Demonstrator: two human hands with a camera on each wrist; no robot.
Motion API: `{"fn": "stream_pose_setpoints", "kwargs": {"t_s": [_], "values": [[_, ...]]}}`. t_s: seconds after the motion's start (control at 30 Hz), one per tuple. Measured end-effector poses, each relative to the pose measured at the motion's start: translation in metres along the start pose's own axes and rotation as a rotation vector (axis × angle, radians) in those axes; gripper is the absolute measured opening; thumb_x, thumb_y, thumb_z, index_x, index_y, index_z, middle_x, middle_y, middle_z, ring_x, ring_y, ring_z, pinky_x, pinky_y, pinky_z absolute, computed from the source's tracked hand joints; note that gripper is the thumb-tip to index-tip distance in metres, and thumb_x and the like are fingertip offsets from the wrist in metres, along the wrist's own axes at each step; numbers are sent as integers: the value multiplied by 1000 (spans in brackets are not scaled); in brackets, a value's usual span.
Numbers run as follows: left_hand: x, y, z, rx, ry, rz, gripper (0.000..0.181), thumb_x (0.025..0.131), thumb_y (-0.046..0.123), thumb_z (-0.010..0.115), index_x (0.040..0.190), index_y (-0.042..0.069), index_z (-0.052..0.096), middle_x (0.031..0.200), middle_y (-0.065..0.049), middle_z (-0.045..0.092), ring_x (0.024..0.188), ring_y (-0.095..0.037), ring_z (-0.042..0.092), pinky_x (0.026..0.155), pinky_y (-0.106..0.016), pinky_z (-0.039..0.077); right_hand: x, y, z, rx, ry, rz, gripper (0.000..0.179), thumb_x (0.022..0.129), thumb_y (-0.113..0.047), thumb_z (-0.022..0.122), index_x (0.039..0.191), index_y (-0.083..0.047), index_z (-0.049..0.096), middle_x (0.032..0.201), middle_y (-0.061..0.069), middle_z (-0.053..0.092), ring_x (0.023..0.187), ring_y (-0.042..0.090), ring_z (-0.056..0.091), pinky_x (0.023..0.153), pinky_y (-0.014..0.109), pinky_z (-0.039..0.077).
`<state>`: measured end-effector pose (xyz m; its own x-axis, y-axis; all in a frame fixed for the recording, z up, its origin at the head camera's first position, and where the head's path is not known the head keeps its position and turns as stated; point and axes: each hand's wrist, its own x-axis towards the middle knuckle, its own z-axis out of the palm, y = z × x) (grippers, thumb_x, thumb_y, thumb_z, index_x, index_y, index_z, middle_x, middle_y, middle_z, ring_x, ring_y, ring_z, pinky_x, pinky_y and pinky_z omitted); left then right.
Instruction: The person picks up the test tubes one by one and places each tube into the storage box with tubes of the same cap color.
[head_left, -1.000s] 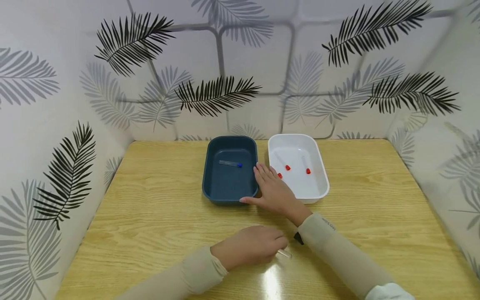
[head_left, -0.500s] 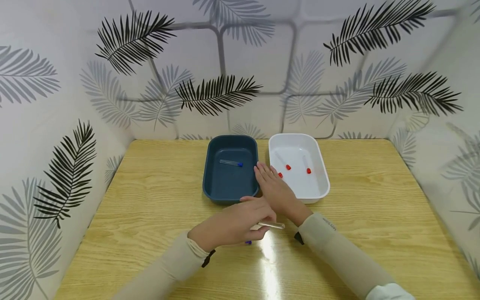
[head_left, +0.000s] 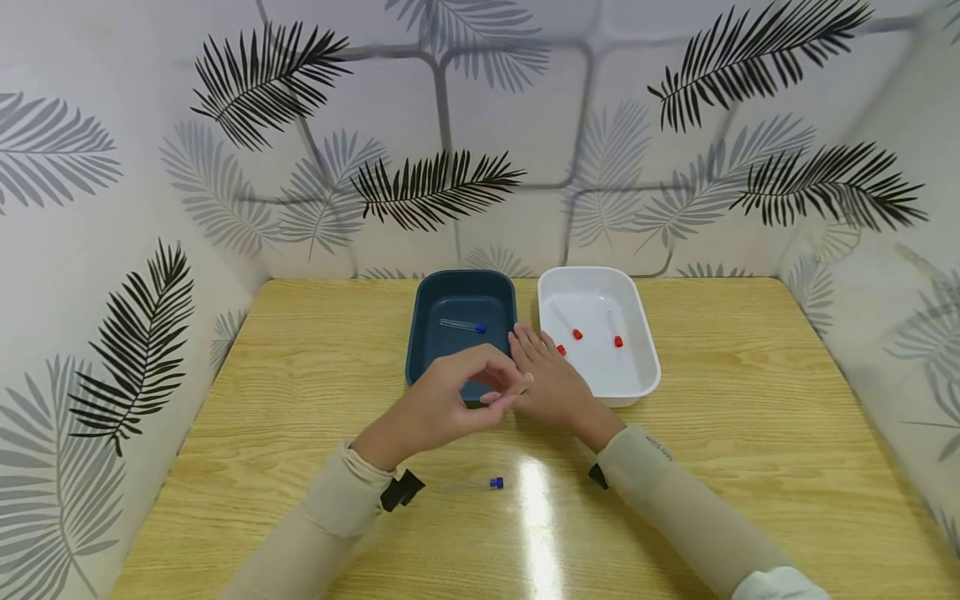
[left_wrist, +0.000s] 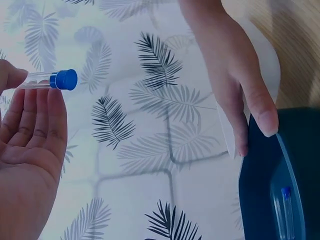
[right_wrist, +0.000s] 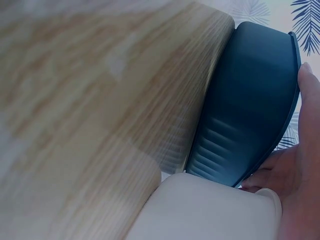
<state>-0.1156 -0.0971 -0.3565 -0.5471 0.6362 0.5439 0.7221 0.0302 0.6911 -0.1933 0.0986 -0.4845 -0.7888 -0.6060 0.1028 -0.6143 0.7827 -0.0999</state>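
My left hand (head_left: pixel 435 408) is raised over the near edge of the dark blue tub (head_left: pixel 427 375), pinching a clear test tube (left_wrist: pixel 40 80) between thumb and fingertips. The tube's blue cap (left_wrist: pixel 65 79) shows in the left wrist view. My right hand (head_left: pixel 551 387) rests across the neighbouring rims of the dark tub and the white tub (head_left: pixel 622 375), fingers extended, thumb at the dark tub's rim. Another blue-capped tube (head_left: pixel 461 325) lies in the dark tub. In the white tub are several red-capped tubes (head_left: pixel 615 329), partly covered by the right hand.
A further clear tube with a blue cap (head_left: pixel 497 483) lies on the wooden table (head_left: pixel 315 350) in front of the tubs, beside the left wrist's black camera (head_left: pixel 401 490). Leaf-patterned walls (head_left: pixel 510 100) enclose the back and sides.
The left hand has lifted a tube off the table and carried it forward to the dark tub's near edge, uncovering the tube on the table. The right hand has stayed in place.
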Motion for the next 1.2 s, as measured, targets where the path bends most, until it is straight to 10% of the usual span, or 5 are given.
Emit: {"fn": "stream_pose_setpoints", "kwargs": {"t_s": [0.23, 0.6, 1.2], "values": [[4, 9, -9, -167, 117, -58, 23, 80, -17, 59, 99, -4, 53, 91, -11, 56, 84, -21, 58, 77, -40, 51, 0, -1, -1, 75, -21, 65, 103, 81, -78, 29, 146, 1, 19, 153, 15, 12, 141, 25, 5, 112, 41, 6], [-7, -47, -24, -266, 303, -234, 19, 89, 0, 59, 107, -1, 53, 99, -12, 57, 90, -26, 60, 74, -29, 51, 0, -3, 1, 101, -29, 108, 110, 74, -84, 31, 147, -2, 21, 154, 13, 13, 141, 22, 4, 112, 40, 6], [-10, -103, -36, -318, 439, -526, 28, 90, 15, 62, 111, -2, 54, 103, -19, 58, 89, -20, 62, 81, -30, 51, 1, -2, 1, 92, -24, 98, 111, 74, -85, 28, 148, -2, 19, 154, 14, 12, 141, 22, 4, 112, 40, 7]]}}
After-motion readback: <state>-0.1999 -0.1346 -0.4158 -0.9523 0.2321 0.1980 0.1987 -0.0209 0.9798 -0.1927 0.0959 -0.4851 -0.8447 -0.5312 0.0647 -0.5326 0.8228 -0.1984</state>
